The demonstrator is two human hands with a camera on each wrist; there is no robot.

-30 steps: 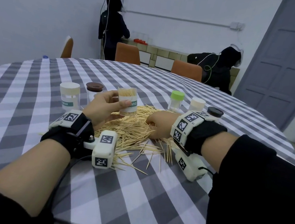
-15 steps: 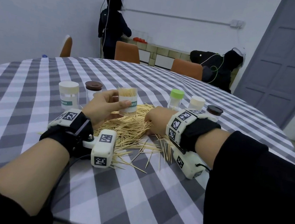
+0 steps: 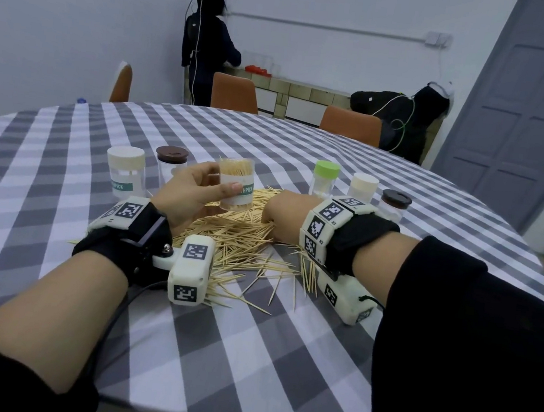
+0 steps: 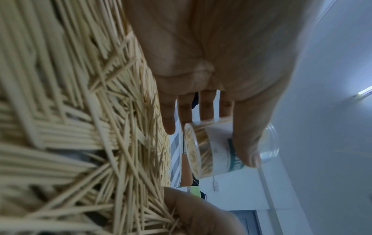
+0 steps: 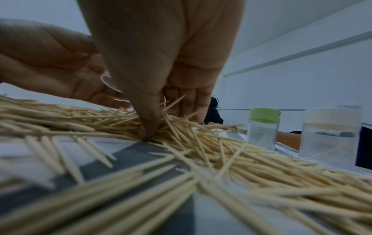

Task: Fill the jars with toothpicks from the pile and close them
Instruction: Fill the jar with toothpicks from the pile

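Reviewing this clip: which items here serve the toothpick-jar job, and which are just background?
In the job:
- open clear plastic jar of toothpicks, held by left hand
- pile of wooden toothpicks, right hand pinching some
- five capped clear jars, e.g. green-capped jar

Background:
- orange chairs
- grey door

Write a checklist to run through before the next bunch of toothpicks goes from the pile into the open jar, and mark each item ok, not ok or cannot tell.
1. Open jar held by left hand, thumb across its label: ok.
2. Jar mouth uncovered, no lid on: ok.
3. Room left in jar: not ok, toothpicks look packed to the rim.
4. Right hand fingers down in the toothpick pile: ok.
5. Bunch firmly pinched: cannot tell.
6. Lid for this jar within reach: cannot tell.
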